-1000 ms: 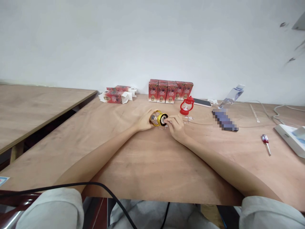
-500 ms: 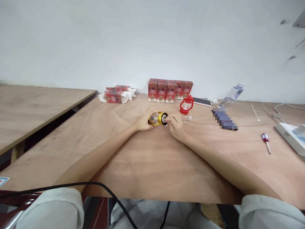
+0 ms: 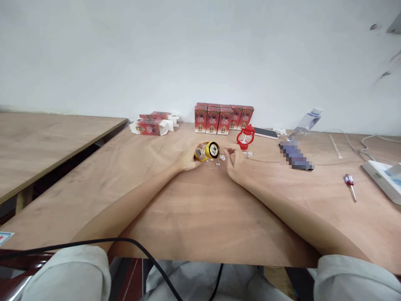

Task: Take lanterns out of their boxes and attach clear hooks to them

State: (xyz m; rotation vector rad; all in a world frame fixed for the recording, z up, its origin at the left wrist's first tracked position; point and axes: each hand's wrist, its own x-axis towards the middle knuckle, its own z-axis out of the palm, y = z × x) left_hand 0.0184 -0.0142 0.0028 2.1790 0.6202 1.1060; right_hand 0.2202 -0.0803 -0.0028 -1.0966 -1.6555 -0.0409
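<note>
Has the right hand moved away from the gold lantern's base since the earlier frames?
Yes. The right hand has drawn back from the gold lantern toward the red lantern, leaving a gap; a small piece sits at its fingertips.
</note>
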